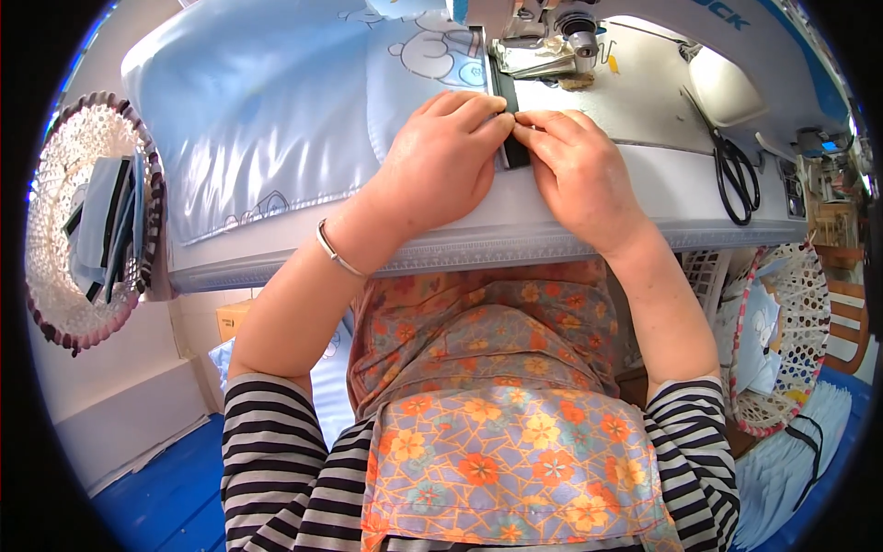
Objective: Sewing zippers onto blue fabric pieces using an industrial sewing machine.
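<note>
A shiny light-blue cloth (258,110) with printed cartoon bears lies spread on the sewing table, mostly to the left of my hands. Along its right edge runs a narrow black strip (518,156). My left hand (441,161) rests over the cloth's edge, thumb and forefinger closed on the strip. Facing it, my right hand (579,170) pinches the same strip from the other side, the two hands' fingertips almost touching. Just beyond them is the sewing machine's metal presser foot area (543,60). My fingers hide part of the strip.
Black-handled scissors (736,179) lie on the right of the sewing machine's bed (644,101). A woven basket (55,304) with dark and pale fabric pieces is at the left. Another basket (805,313) stands lower right, above a stack of pale-blue cloth (805,460). A ruler strip (552,241) follows the table's front edge.
</note>
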